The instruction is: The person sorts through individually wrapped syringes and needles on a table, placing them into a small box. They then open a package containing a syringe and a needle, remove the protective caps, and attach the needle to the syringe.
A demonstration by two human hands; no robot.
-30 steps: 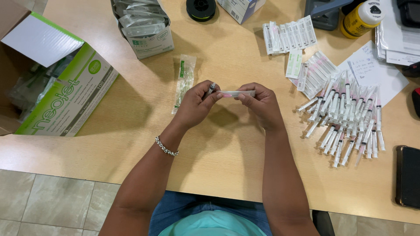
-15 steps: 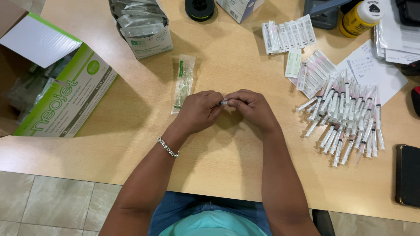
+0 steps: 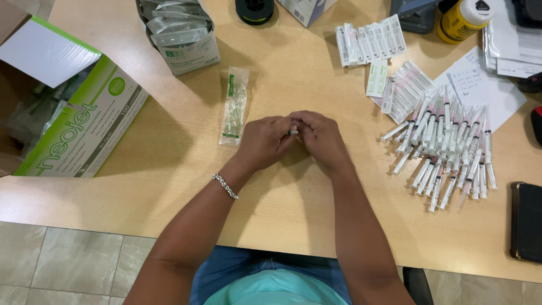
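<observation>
A: Right, what are the hands doing?
B: Left hand (image 3: 265,141) and right hand (image 3: 322,138) are pressed together mid-tabletop (image 3: 169,186), fingers curled shut on a small syringe (image 3: 294,131). Only a sliver of it shows between the fingertips.
A: Surroundings?
B: Clear sealed packet (image 3: 234,105) just left of the hands. Pile of capped syringes (image 3: 446,147) toward the right edge, wrapped needle strips (image 3: 370,36) behind it. Green-and-white carton (image 3: 84,121) at the left edge, open box of packets (image 3: 180,34) at the far edge.
</observation>
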